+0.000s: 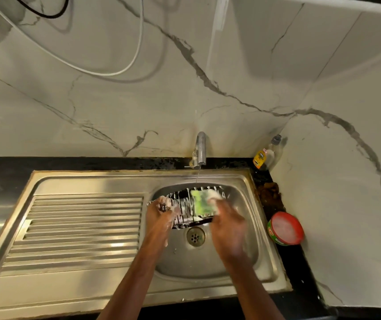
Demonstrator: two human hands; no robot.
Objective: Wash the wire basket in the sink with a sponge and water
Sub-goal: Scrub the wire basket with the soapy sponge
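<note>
While both forearms reach in from the near edge, the left hand curls its soapy fingers round the left end of the wire basket, which sits tilted inside the bowl of the sink, above the drain. Just right of it, the right hand is blurred, its fingers closed on a green sponge pressed against the basket's foamy wires. Left of the bowl lies the ribbed draining board. On the dark counter to the right stands a red-rimmed tub. Farther back, a thin stream of water falls from the tap toward the basket, and a bottle stands in the corner against the marble wall.
</note>
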